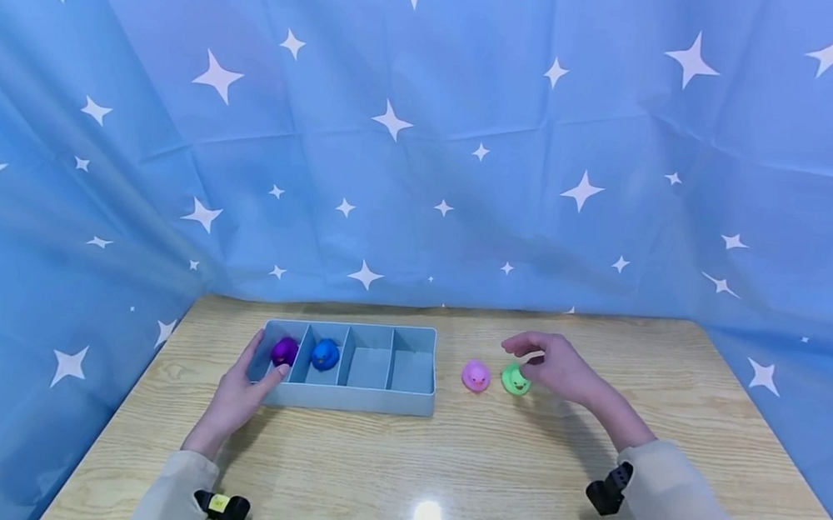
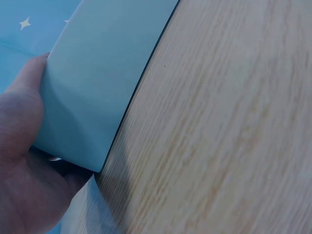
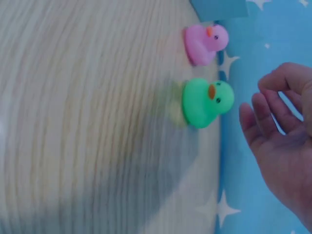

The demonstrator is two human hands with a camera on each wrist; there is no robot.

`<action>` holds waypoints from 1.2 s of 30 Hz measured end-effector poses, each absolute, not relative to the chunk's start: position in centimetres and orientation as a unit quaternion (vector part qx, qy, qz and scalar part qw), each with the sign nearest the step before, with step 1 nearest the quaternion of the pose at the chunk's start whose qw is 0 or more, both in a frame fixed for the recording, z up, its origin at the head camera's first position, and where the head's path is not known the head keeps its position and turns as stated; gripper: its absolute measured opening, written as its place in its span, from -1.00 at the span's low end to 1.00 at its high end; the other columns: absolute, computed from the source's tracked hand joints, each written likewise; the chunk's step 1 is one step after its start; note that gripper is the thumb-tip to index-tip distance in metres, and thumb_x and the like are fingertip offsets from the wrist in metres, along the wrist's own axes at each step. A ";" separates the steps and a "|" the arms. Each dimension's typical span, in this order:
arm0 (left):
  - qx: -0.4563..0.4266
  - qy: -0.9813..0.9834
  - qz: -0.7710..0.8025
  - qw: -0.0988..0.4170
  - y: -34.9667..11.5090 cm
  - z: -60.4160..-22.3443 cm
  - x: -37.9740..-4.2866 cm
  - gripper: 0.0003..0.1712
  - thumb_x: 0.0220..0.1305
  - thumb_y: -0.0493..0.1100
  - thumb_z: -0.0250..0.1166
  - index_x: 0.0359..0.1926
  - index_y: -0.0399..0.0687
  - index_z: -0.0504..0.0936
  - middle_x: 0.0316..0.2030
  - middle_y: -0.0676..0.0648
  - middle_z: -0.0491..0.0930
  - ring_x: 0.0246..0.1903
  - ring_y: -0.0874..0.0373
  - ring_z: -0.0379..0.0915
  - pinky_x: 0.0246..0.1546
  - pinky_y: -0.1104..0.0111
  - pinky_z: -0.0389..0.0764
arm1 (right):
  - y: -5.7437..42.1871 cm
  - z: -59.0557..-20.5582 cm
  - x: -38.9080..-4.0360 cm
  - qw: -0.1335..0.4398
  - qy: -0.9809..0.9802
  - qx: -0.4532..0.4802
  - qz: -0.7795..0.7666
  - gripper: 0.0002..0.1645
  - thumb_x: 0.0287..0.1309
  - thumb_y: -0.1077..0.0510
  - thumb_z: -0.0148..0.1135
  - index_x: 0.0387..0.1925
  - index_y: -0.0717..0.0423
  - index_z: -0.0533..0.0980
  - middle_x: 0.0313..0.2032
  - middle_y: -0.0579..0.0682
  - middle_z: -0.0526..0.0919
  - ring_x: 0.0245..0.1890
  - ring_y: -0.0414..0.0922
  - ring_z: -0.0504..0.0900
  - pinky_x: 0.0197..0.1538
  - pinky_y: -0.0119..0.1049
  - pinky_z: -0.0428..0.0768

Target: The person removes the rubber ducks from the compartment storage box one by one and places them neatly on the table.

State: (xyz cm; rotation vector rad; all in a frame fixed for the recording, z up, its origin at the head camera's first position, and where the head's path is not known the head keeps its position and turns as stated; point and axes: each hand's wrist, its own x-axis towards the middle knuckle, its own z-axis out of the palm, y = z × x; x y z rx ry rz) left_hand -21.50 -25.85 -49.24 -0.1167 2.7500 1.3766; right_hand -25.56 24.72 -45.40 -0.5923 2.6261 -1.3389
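My left hand point(image 1: 236, 396) grips the left end of a blue-grey divided box point(image 1: 373, 401), its thumb over the front wall and its fingers around the left side. A purple toy duck point(image 1: 285, 351) sits in the leftmost compartment and a blue toy duck point(image 1: 325, 355) in the one beside it. To the right of the box, a pink rubber duck point(image 1: 476, 376) and a green rubber duck point(image 1: 514, 379) stand side by side on the table. Above the green duck hovers my right hand point(image 1: 560, 370), fingers loosely bent and holding nothing. A gap shows between them in the right wrist view.
The wooden table point(image 1: 367, 464) carries the box and ducks. A blue curtain with white stars point(image 1: 425, 169) hangs along its back and sides. The two right compartments of the box show bare floors. Black wrist cameras point(image 1: 608, 489) are strapped over both sleeves.
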 end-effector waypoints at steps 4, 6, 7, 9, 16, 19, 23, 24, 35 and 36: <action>-0.037 0.894 0.445 0.030 -26.0 -49.2 -21.6 0.05 0.50 0.21 0.19 0.67 0.06 -0.28 0.60 -0.35 -0.14 0.54 -0.37 -0.24 0.46 -0.24 -0.02 | 23.8 -44.7 -25.6 0.060 0.873 -0.206 -0.438 -0.55 0.18 0.47 0.17 0.13 0.36 0.59 0.09 0.29 0.64 0.11 0.22 0.57 0.09 -0.06 0.65; -0.037 0.894 0.445 0.028 -26.0 -49.2 -21.6 0.05 0.51 0.20 0.19 0.67 0.05 -0.27 0.60 -0.35 -0.14 0.54 -0.37 -0.24 0.46 -0.23 -0.02 | 23.3 -44.5 -25.7 0.054 0.876 -0.214 -0.428 -0.57 0.16 0.47 0.18 0.09 0.34 0.61 0.07 0.28 0.66 0.09 0.22 0.58 0.07 -0.08 0.66; -0.036 0.894 0.445 0.027 -26.1 -49.2 -21.6 0.04 0.51 0.19 0.19 0.67 0.04 -0.26 0.59 -0.35 -0.14 0.54 -0.37 -0.23 0.47 -0.22 -0.02 | 23.1 -44.4 -25.7 0.051 0.878 -0.217 -0.424 -0.58 0.16 0.47 0.19 0.08 0.33 0.62 0.06 0.27 0.66 0.07 0.23 0.58 0.05 -0.08 0.66; -0.035 0.893 0.447 0.026 -26.1 -49.3 -21.6 0.04 0.50 0.19 0.20 0.67 0.04 -0.26 0.59 -0.35 -0.13 0.54 -0.36 -0.23 0.47 -0.21 -0.02 | 22.5 -44.3 -25.7 0.044 0.880 -0.220 -0.418 -0.59 0.16 0.47 0.20 0.06 0.31 0.64 0.03 0.25 0.68 0.05 0.24 0.59 0.03 -0.09 0.67; -0.030 0.891 0.453 0.019 -26.1 -49.4 -21.7 0.05 0.48 0.21 0.22 0.67 0.02 -0.21 0.57 -0.38 -0.07 0.54 -0.36 -0.18 0.47 -0.20 0.01 | 20.1 -43.7 -25.7 0.047 0.873 -0.216 -0.434 -0.63 0.20 0.36 0.32 0.07 0.23 0.65 0.00 0.11 0.71 0.05 0.21 0.60 0.05 -0.09 0.66; -0.031 0.891 0.453 0.021 -26.1 -49.4 -21.7 0.05 0.49 0.19 0.22 0.67 0.03 -0.22 0.58 -0.37 -0.09 0.54 -0.36 -0.19 0.48 -0.20 0.00 | 18.8 -43.4 -25.8 0.053 0.862 -0.225 -0.450 -0.62 0.19 0.32 0.35 0.07 0.23 0.66 0.01 0.08 0.71 0.06 0.22 0.59 0.06 -0.12 0.66; -0.033 0.891 0.453 0.024 -26.1 -49.3 -21.7 0.04 0.50 0.19 0.21 0.67 0.05 -0.24 0.59 -0.36 -0.11 0.54 -0.36 -0.22 0.48 -0.21 -0.02 | 16.8 -43.1 -25.9 0.059 0.846 -0.246 -0.469 -0.64 0.20 0.33 0.35 0.06 0.27 0.65 -0.01 0.11 0.71 0.01 0.13 0.63 0.06 -0.13 0.67; -0.033 0.890 0.454 0.024 -26.2 -49.3 -21.7 0.05 0.49 0.19 0.21 0.67 0.05 -0.24 0.59 -0.36 -0.11 0.54 -0.36 -0.22 0.48 -0.21 -0.02 | 16.3 -43.2 -26.0 0.060 0.843 -0.251 -0.472 -0.65 0.22 0.33 0.34 0.06 0.28 0.65 -0.01 0.13 0.71 -0.01 0.09 0.64 0.06 -0.13 0.67; -0.035 0.888 0.458 0.028 -26.1 -49.5 -21.9 0.04 0.49 0.19 0.22 0.67 0.08 -0.22 0.59 -0.35 -0.11 0.55 -0.35 -0.22 0.47 -0.21 -0.02 | 11.3 -43.3 -26.1 0.056 0.828 -0.250 -0.498 -0.67 0.30 0.34 0.28 0.09 0.31 0.62 -0.01 0.15 0.70 -0.02 0.01 0.63 0.07 -0.11 0.65; -0.036 0.888 0.458 0.028 -26.1 -49.5 -21.9 0.04 0.48 0.20 0.22 0.67 0.08 -0.22 0.59 -0.35 -0.11 0.55 -0.35 -0.22 0.47 -0.22 -0.02 | 10.9 -43.3 -26.1 0.053 0.827 -0.252 -0.500 -0.65 0.30 0.34 0.27 0.10 0.33 0.61 0.01 0.17 0.69 0.00 0.03 0.63 0.08 -0.10 0.65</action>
